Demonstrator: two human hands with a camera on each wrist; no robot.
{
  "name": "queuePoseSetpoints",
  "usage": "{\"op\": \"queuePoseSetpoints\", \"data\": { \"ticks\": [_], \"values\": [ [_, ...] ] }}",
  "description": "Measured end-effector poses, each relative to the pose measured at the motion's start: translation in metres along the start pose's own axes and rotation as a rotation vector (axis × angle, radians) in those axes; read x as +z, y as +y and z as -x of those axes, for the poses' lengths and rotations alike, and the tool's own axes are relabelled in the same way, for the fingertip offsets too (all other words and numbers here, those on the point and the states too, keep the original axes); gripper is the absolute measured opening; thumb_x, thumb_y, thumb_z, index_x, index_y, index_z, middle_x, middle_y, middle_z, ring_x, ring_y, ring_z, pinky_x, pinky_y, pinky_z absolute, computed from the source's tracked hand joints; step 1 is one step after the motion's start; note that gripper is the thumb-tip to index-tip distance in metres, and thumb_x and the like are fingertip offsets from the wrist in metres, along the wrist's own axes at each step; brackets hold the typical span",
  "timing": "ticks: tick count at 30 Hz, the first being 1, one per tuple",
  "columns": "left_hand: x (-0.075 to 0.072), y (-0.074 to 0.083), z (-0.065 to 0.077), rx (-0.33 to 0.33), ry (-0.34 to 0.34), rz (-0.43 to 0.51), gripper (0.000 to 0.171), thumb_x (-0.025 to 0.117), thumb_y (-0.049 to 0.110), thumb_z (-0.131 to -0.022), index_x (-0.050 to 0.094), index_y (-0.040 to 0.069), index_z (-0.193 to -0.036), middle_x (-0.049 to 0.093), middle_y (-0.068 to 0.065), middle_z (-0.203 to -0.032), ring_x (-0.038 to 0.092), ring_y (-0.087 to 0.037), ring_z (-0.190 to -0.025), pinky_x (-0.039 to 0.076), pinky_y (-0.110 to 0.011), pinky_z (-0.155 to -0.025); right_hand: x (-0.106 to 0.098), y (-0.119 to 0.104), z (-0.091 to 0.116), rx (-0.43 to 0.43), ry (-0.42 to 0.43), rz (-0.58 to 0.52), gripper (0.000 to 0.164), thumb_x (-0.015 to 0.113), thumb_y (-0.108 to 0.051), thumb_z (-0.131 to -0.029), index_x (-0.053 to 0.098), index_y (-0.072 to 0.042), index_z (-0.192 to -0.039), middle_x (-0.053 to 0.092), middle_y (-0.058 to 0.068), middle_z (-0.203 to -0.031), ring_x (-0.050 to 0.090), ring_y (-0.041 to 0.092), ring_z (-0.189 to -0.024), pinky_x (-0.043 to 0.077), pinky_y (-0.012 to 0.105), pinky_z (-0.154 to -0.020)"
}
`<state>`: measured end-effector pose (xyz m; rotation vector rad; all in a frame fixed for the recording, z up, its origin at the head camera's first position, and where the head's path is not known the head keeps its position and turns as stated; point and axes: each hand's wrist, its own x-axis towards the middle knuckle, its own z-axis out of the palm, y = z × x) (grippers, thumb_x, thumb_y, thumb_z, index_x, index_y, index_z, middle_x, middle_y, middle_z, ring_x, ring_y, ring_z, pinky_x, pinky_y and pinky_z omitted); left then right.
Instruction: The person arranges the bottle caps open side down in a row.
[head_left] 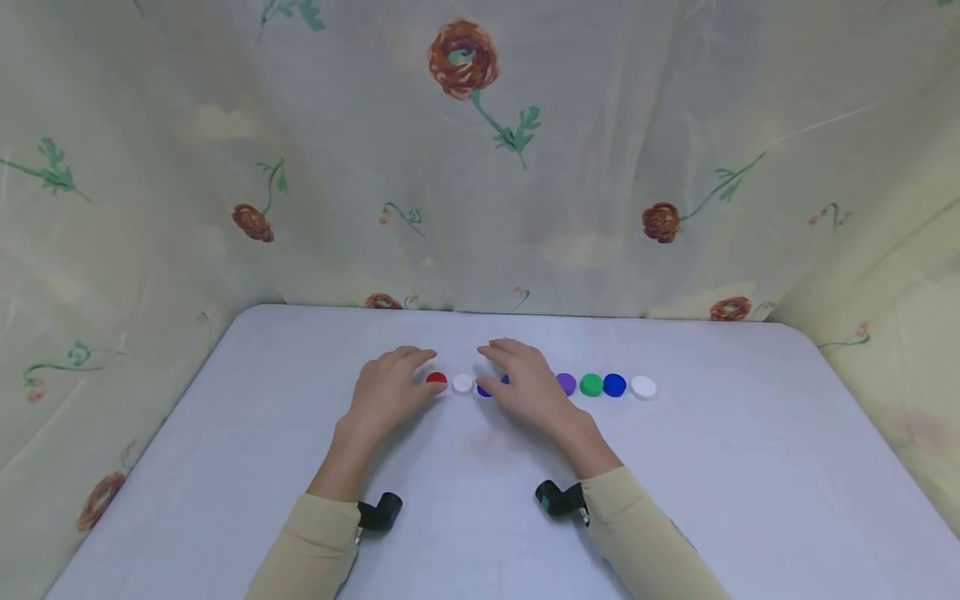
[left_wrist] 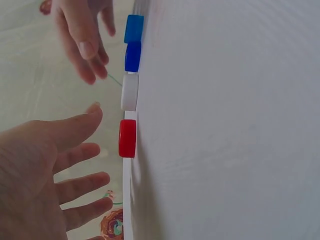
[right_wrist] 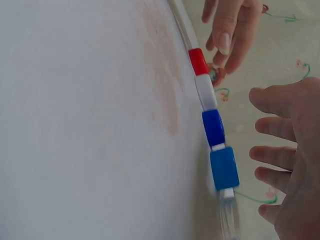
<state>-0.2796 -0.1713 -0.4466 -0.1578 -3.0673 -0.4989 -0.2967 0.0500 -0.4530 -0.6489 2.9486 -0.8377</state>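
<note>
A row of coloured bottle caps lies on the white tabletop. My left hand [head_left: 388, 389] hovers beside the red cap [left_wrist: 127, 138] at the row's left end, fingers spread and holding nothing. A white cap [head_left: 462, 384] sits between the two hands. Over the dark blue cap [right_wrist: 213, 128] and the lighter blue cap [right_wrist: 224, 168] is my right hand [head_left: 531, 385], fingers apart with nothing in them. To its right lie a purple cap [head_left: 566, 383], a green cap [head_left: 592, 384], a blue cap [head_left: 614, 385] and another white cap [head_left: 642, 387]. The right hand hides part of the row in the head view.
The white table [head_left: 480, 533] has rounded far corners. Behind it and along both sides hangs a pale cloth [head_left: 585, 192] with flower prints. Small black wrist cameras are strapped at the left sleeve [head_left: 315, 533] and the right sleeve [head_left: 637, 525].
</note>
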Motion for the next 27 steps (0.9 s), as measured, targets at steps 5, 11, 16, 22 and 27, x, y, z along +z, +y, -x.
{"op": "queuePoseSetpoints", "data": {
  "ticks": [5,11,16,22,27],
  "values": [
    [0.000,-0.003,0.001,0.014,0.008,-0.001,0.060,0.072,0.047,-0.087,0.058,0.023,-0.140,0.056,-0.008,-0.145,0.049,-0.029,-0.138,0.041,-0.056,-0.109,-0.005,0.010,0.005,0.024,0.000,0.016,0.055,0.054,-0.044,-0.099,0.046,-0.022,-0.149,0.043,0.004,-0.157,0.030,0.027,-0.151,0.021,0.054,-0.123],
    [-0.001,-0.004,0.000,0.015,-0.013,-0.026,0.065,0.071,0.050,-0.087,0.053,0.024,-0.144,0.049,-0.009,-0.152,0.043,-0.031,-0.142,0.035,-0.059,-0.113,-0.009,0.025,0.008,0.047,0.039,0.004,0.058,0.056,-0.043,-0.098,0.045,-0.020,-0.150,0.041,0.006,-0.158,0.028,0.028,-0.152,0.018,0.054,-0.124],
    [-0.001,-0.005,-0.001,-0.011,-0.039,-0.040,0.072,0.070,0.053,-0.086,0.047,0.025,-0.148,0.040,-0.009,-0.158,0.034,-0.034,-0.148,0.026,-0.064,-0.117,-0.014,0.033,0.013,0.054,0.063,0.012,0.059,0.056,-0.045,-0.098,0.044,-0.020,-0.150,0.040,0.007,-0.158,0.026,0.029,-0.152,0.015,0.056,-0.124],
    [-0.001,-0.009,0.003,-0.024,-0.036,-0.025,0.078,0.070,0.055,-0.085,0.042,0.025,-0.151,0.034,-0.010,-0.161,0.027,-0.036,-0.150,0.020,-0.065,-0.118,-0.019,0.041,0.020,0.078,0.073,0.030,0.062,0.057,-0.047,-0.097,0.041,-0.023,-0.152,0.037,0.006,-0.160,0.023,0.029,-0.153,0.011,0.058,-0.124],
    [0.000,-0.012,0.005,-0.019,-0.039,-0.017,0.086,0.069,0.059,-0.083,0.035,0.026,-0.155,0.029,-0.011,-0.163,0.022,-0.038,-0.152,0.018,-0.067,-0.118,-0.025,0.048,0.026,0.082,0.095,0.061,0.065,0.058,-0.047,-0.097,0.038,-0.022,-0.154,0.033,0.008,-0.162,0.022,0.032,-0.153,0.011,0.061,-0.122]
  ]
}}
